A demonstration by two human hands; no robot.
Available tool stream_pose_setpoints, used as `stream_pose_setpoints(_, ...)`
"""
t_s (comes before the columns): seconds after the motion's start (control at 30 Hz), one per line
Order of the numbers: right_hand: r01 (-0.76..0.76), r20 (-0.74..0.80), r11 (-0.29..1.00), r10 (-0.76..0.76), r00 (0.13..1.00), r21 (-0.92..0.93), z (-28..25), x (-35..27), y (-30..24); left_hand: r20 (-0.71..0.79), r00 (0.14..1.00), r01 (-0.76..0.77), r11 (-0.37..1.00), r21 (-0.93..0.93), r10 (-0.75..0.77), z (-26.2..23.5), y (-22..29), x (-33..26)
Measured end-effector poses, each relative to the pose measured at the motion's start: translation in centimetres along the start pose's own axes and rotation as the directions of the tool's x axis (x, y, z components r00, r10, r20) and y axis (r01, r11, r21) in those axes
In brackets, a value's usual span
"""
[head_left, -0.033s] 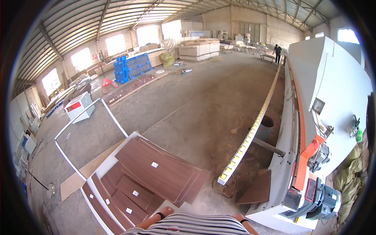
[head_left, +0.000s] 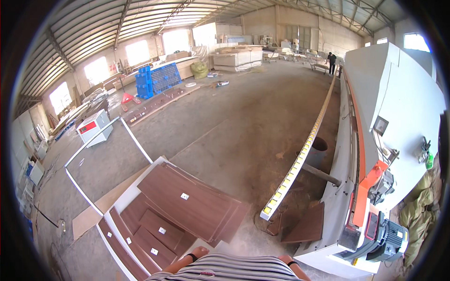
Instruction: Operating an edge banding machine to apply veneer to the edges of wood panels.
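Panels (head_left: 187, 201), dark brown with small white labels, lie stacked on the floor at near left, just ahead of me. My left wrist (head_left: 192, 256) with its black band shows above my striped shirt (head_left: 225, 271); my right wrist (head_left: 290, 262) shows nearby. Both hands are hidden, so I cannot tell their grip. At right runs the long white machine (head_left: 398, 107).

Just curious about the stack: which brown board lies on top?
The largest brown board, the wide one lying slantwise over the smaller brown boards, with a small white sticker near its middle.
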State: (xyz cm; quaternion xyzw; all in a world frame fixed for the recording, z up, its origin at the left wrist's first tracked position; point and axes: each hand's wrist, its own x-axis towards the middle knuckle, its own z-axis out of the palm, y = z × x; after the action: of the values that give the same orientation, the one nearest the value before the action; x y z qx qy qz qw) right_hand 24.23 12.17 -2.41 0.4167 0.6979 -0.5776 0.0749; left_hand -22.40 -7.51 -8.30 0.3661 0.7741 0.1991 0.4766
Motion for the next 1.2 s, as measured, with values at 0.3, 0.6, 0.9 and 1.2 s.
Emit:
stream_pose_setpoints(0.3, 0.226, -0.070, 0.688, -0.374, 0.925, -0.689, 1.7, 2.8, 5.2, -0.047, 0.998, 0.045, 0.998, 0.034, -0.044, 1.1, 1.6, -1.2)
stream_pose_setpoints(0.6, 0.173, 0.010, 0.558, -0.282, 0.959, -0.812, 3.4, 3.8, 5.5, -0.066, 0.979, -0.171, 0.958, 0.231, 0.191, 1.7, -6.5, 4.2)
stream_pose_setpoints(0.9, -0.245, -0.206, 0.961, 0.216, 0.954, -0.128, 4.4, 0.9, 3.4, 0.360, 0.815, -0.547, 0.809, 0.216, 0.455, -1.0, -3.8, 5.2)
stream_pose_setpoints(1.2, -0.230, -0.259, 0.948, 0.171, 0.951, -0.218, 5.4, 0.8, 5.6, 0.264, 0.667, -0.709, 0.483, 0.514, 0.697, -0.3, 0.5, 3.6)
